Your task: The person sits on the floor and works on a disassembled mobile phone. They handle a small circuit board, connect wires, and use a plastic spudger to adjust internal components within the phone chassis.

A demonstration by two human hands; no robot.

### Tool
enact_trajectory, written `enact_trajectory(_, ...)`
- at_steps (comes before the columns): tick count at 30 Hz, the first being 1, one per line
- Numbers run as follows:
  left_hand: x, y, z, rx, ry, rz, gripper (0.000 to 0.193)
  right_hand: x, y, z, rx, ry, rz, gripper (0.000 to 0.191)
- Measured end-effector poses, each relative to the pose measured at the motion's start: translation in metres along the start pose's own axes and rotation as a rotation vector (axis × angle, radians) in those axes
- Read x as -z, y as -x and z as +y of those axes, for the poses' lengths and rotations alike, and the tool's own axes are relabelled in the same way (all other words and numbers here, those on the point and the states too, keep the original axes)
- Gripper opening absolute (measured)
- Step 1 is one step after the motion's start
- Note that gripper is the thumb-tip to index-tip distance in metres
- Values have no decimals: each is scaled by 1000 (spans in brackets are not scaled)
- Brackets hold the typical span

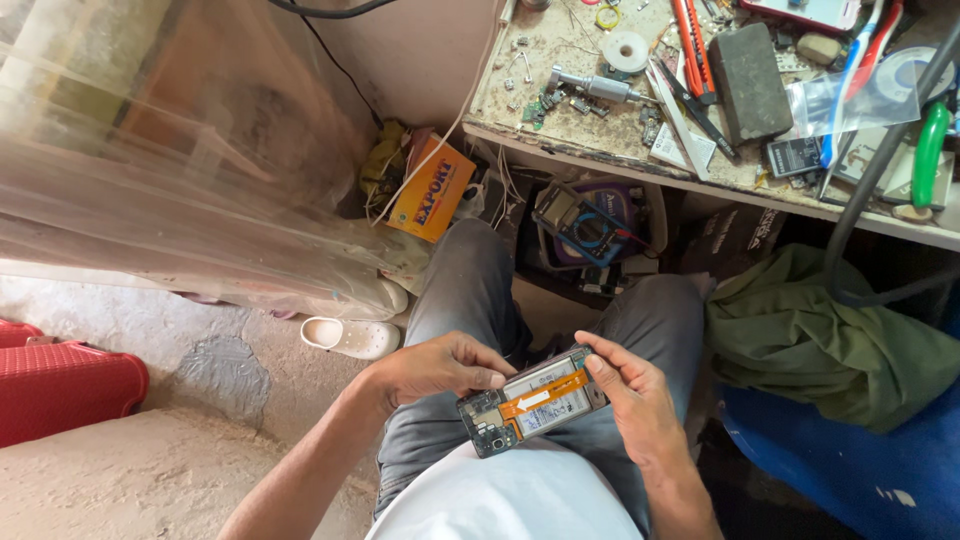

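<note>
Over the lap, both hands' fingers [497, 379] grip an opened phone [532, 400].

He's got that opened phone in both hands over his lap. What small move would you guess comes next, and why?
Probably lifting the orange ribbon cable with the right hand. The opened phone lies back-off, innards up; the left hand pinches its long edge, and the right fingertips sit at the cable's end.
</note>
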State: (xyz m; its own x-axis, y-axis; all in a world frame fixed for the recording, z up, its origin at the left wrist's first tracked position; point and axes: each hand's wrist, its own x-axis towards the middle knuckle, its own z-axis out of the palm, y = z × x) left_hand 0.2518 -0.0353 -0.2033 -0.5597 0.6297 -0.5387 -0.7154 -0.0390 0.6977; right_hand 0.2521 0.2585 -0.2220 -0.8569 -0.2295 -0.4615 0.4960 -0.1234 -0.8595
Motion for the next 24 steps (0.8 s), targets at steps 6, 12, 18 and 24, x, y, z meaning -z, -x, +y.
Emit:
enact_trajectory(6,-12,-2,-1,-34,-31,98,27,-3,11,-15,18,125,-5,39)
enact_trajectory(12,-18,-22,1,-33,6,108,25,-2,7,-18,32,186,-48,40)
enact_trajectory(18,-25,-43,9,-92,56,59,24,0,5,-18,20,169,-64,38)
enact_trajectory(24,-30,-56,11,-85,-24,123,26,2,5,-15,37,179,-73,37)
